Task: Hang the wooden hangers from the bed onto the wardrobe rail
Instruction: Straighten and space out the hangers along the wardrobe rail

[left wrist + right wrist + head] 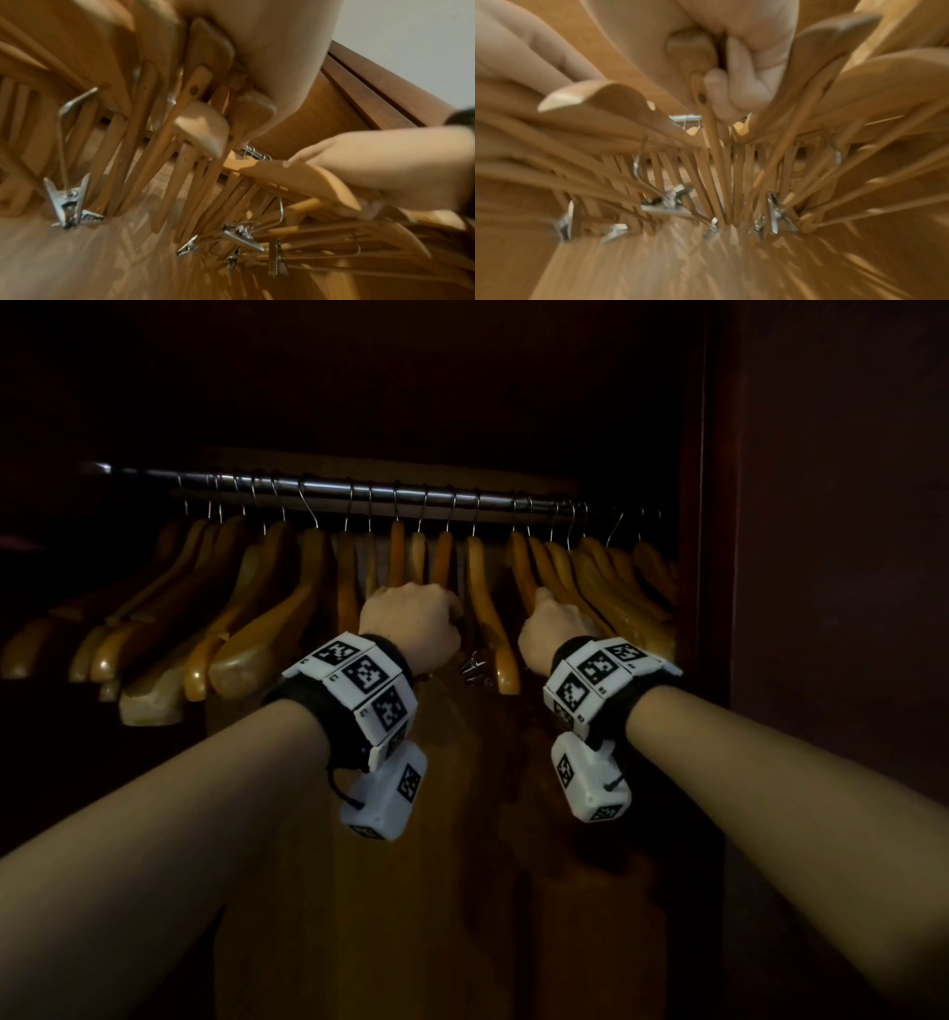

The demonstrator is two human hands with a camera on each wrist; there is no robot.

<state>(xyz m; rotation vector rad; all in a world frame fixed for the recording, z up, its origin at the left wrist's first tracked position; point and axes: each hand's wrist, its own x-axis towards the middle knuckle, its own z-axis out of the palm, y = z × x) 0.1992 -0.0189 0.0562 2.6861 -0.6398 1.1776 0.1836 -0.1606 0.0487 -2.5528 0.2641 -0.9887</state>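
**Wooden hangers crowd the rail**

Wooden hangers (308, 603) hang side by side along the rail (359, 491), arms pointing toward the person. The left hand (411, 624) curls around one mid-row; the right hand (557, 629) grips its neighbour just beside.

Left hand (411, 621) fingers hidden behind its own knuckles among the wooden hangers (287, 608), so the grip can't be read from the head view; right hand (552, 629) fingertips likewise buried. Wardrobe rail (328, 487) left end fades into dark. Both wrist views motion-blurred, metal clips (68, 201) smeared.
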